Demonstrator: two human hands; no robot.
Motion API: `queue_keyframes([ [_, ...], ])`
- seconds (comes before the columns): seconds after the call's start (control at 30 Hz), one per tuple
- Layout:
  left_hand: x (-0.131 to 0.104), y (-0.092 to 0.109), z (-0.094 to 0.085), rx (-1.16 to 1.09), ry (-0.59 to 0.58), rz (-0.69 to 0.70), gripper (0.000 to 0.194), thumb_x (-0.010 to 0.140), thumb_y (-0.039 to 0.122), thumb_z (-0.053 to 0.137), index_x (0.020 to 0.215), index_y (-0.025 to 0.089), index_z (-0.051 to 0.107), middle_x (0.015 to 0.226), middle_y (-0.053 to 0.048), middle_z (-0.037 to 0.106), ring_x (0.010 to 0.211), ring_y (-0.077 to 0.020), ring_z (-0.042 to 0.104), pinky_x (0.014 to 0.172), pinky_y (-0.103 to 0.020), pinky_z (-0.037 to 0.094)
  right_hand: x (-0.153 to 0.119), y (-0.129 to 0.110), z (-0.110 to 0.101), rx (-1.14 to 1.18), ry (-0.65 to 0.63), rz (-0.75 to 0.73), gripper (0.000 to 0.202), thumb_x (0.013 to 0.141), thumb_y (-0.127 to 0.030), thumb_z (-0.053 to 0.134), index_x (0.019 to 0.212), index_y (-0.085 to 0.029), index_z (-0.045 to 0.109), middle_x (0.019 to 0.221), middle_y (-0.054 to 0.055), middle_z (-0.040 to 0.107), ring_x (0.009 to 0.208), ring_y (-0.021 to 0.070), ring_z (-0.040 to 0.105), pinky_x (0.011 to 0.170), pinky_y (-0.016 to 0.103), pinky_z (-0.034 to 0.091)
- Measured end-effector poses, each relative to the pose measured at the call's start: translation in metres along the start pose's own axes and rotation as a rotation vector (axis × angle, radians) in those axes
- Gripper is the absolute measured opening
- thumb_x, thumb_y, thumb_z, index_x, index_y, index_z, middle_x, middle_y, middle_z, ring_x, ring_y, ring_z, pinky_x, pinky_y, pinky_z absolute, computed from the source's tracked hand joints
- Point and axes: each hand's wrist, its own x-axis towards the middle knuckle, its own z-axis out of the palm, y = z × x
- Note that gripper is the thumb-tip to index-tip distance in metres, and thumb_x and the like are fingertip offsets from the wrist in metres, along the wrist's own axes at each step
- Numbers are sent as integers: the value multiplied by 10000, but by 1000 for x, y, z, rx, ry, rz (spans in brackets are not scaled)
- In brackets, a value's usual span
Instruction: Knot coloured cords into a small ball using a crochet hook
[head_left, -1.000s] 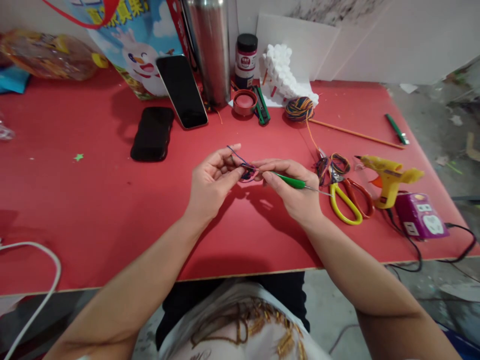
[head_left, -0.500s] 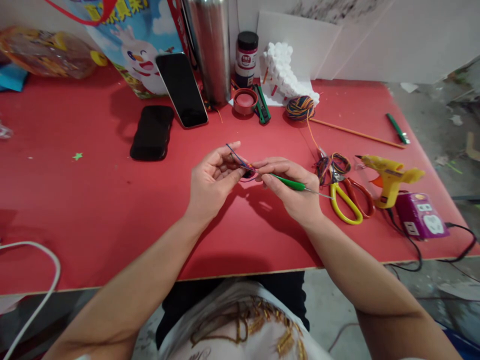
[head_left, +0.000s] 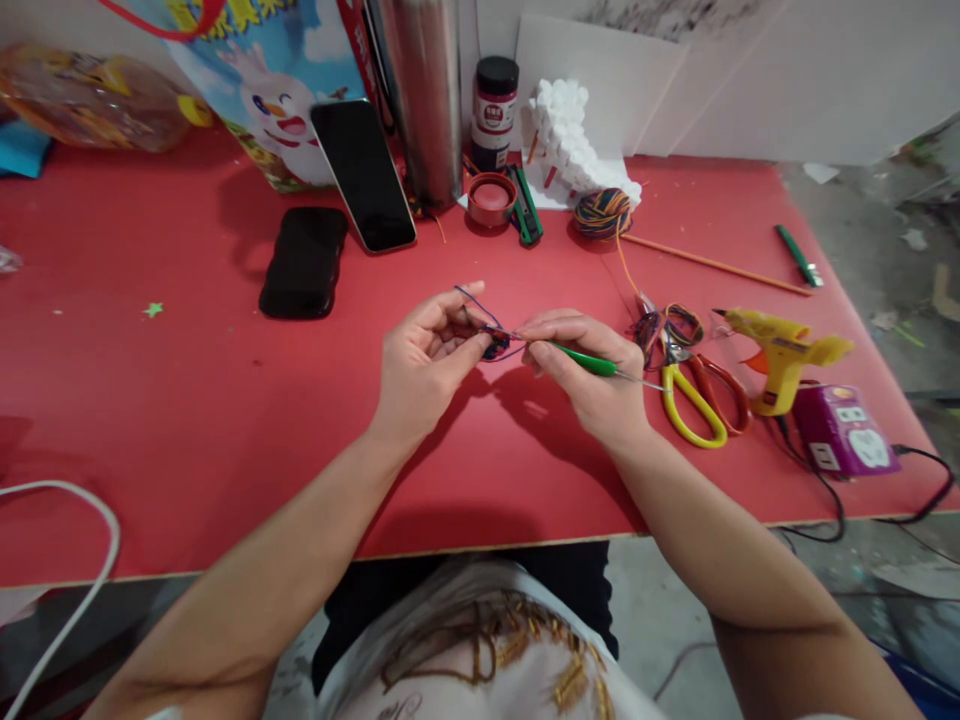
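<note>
A red table fills most of the view. At its far edge stands a blue shopping bag with a white cartoon character; to its right is a tall steel flask. A dark-screened phone leans nearby.

Two bare hands meet over the table's middle. The left hand, its fingers curled, pinches a small piece of yarn work between thumb and fingers. The right hand pinches a green-handled hook, palm turned down.

To the right lie a yellow glue gun and, just beside it, scissors with one yellow and one red handle. Behind them sits a multicoloured yarn ball.

The hook points left at the yarn work; its tip is too small to make out. Smallest is the yarn work itself, dark blue and pink, held above the table between the hands.
</note>
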Motion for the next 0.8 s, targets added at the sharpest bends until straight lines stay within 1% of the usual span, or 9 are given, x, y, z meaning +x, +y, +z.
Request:
queue_keyframes([
  [0.17,-1,-1,-1,-3,6,0,417,839,100,821,1222,265,830,972,-24,764,883,-120,723,830,-232,616,0,0,0,-2,-11,10,123,969,-250,781,1070,-273,846,1050,54,800,1015,204,767,914,379,649],
  [0.33,-1,-1,-2,-12,16,-5,401,847,108,812,1217,261,831,994,-26,776,909,-119,730,852,-232,613,0,0,-1,16,-13,18,141,967,-216,778,1076,-272,848,1058,44,788,977,177,756,882,343,633],
  [0.57,-1,-1,-1,3,17,-26,424,821,121,841,1221,260,821,975,-24,771,869,-133,723,826,-272,623,1,-1,-1,5,-8,25,126,965,-243,782,1066,-279,848,1047,47,794,1008,201,761,921,382,643],
  [0.73,0,-1,-1,40,5,-17,454,819,114,833,1252,249,802,960,-27,748,846,-141,707,824,-296,616,0,-3,0,-1,3,30,119,972,-249,774,1063,-275,847,1046,48,793,957,187,760,860,357,639],
  [0.8,0,0,-1,50,1,-17,465,819,112,830,1262,249,795,939,-22,733,827,-138,696,813,-294,612,0,-3,0,1,5,20,117,971,-249,775,1060,-274,847,1047,50,793,963,191,761,865,362,640],
])
